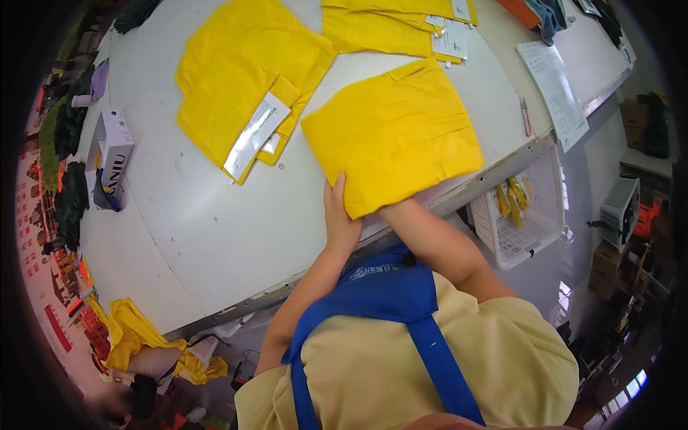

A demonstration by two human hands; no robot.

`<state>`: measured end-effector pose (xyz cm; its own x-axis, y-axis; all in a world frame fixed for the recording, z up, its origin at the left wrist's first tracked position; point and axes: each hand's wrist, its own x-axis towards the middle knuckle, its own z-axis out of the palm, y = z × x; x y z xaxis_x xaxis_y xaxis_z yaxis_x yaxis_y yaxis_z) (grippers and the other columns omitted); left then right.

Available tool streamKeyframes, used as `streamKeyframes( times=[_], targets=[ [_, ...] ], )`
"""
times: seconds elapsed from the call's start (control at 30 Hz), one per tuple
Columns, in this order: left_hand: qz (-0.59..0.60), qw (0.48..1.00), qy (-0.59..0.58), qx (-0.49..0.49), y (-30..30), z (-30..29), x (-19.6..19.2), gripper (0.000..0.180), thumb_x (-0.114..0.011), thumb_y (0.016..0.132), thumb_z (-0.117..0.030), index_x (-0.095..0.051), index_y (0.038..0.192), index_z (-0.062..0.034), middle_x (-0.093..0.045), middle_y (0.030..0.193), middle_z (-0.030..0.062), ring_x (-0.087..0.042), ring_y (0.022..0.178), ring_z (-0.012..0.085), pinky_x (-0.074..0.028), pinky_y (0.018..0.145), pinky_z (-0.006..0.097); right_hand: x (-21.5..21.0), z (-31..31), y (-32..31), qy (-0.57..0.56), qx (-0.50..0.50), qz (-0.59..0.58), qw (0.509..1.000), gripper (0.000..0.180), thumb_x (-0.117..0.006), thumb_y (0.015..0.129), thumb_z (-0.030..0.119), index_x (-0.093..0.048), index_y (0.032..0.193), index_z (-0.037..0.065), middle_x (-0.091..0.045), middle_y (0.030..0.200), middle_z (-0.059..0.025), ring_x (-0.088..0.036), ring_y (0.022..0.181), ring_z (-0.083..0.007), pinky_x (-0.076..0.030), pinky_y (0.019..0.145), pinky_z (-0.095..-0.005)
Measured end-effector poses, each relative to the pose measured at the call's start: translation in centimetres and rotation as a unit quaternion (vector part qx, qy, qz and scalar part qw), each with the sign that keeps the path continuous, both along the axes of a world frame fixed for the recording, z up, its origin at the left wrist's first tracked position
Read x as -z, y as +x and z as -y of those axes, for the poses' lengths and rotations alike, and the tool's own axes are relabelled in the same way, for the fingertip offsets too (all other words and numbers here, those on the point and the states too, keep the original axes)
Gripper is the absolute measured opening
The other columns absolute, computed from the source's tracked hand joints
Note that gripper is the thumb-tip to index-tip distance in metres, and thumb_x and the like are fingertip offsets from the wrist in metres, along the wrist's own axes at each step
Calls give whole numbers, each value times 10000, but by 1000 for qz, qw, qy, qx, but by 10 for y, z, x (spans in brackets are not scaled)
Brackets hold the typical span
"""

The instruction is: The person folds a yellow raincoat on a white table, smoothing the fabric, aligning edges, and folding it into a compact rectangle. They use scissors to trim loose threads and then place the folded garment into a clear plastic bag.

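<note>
In the centre of the frame, a folded yellow garment (398,136) lies on the white surface (201,236), its lower edge reaching the rim nearest the person. The left hand (342,218) is at the garment's lower-left corner, touching the edge with its fingers pointing up the frame; the cloth covers part of it, so whether it grips cannot be told. The right hand (390,210) goes beneath the lower edge, nearly all hidden by the fabric, and its grasp cannot be told either. Just left of the garment, at upper centre, lies a yellow folded stack (251,72) with a white tag (258,134). More yellow garments (380,32) lie at the top of the frame. A white box (115,147) stands at the left, and a white basket (505,240) holding yellow pieces (512,201) sits at right, below the surface's rim.
</note>
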<state>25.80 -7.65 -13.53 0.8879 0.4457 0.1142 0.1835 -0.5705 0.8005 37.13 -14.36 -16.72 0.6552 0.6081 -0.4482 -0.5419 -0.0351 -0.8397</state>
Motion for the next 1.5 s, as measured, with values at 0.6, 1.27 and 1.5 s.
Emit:
streamKeyframes(
  times=[0.6,1.27,1.5],
  targets=[
    [29,610,-777,-153,-31,-24,-1,429,-588,898,-214,-418,1291,-184,-556,1137,59,-510,1129,263,-417,931,529,-95,81,115,-503,-333,555,572,702,-613,815,512,-396,1358,124,-397,1377,-194,-377,1280,-373,-264,1081,-497],
    [-117,665,-714,-184,-12,37,-35,563,-506,964,-212,-172,1414,-159,-412,1358,128,-550,1127,307,-524,838,442,-90,55,143,-180,-435,-21,882,859,-809,653,161,-386,1389,26,-568,1261,-153,-554,1140,-258,-395,1024,-335],
    [-126,711,-665,-191,0,61,9,424,-581,896,-178,-445,1285,-76,-597,1097,99,-631,780,191,-514,456,271,-85,59,75,-353,-437,568,602,616,-625,763,188,-417,1331,71,-656,961,-173,-640,868,-343,-510,765,-436]
  ],
)
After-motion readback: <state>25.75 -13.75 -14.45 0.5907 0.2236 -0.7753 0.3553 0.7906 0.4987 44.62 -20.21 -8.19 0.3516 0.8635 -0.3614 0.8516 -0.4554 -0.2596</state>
